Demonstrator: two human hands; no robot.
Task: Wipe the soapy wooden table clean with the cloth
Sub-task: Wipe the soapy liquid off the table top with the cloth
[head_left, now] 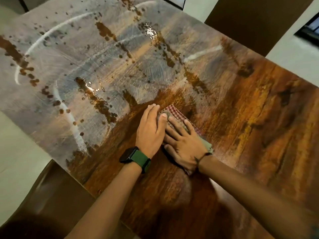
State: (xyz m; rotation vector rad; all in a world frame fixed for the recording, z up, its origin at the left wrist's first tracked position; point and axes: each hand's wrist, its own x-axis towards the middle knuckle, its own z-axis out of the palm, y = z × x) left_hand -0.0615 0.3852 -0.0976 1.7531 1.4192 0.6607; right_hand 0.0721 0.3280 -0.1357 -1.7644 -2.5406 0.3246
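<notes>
While both hands press flat, one checked cloth (179, 116) lies on the wooden table (250, 118), at the border between bare wood and soap film.

Head view, places given from the cloth:
- Two hands on it. Left hand (151, 128) covers its left edge, fingers extended and together, thumb laid over the fabric; not gripping. Right hand (184, 144) lies on its near part, fingers spread, palm down; not gripping either. The left thumb overlaps the right fingers.
- One smartwatch (131, 155) with green strap on the left wrist; one thin dark cord (201, 158) on the right wrist.
- Left of and beyond the cloth: grey-white soap film (69, 69) with curved streaks, broken by brown wet patches and many droplets, too many to count.
- Right of and nearer than the cloth: wood shows brown.
- Two dark chair backs: one (255, 19) beyond the table, one (48, 200) near left.
</notes>
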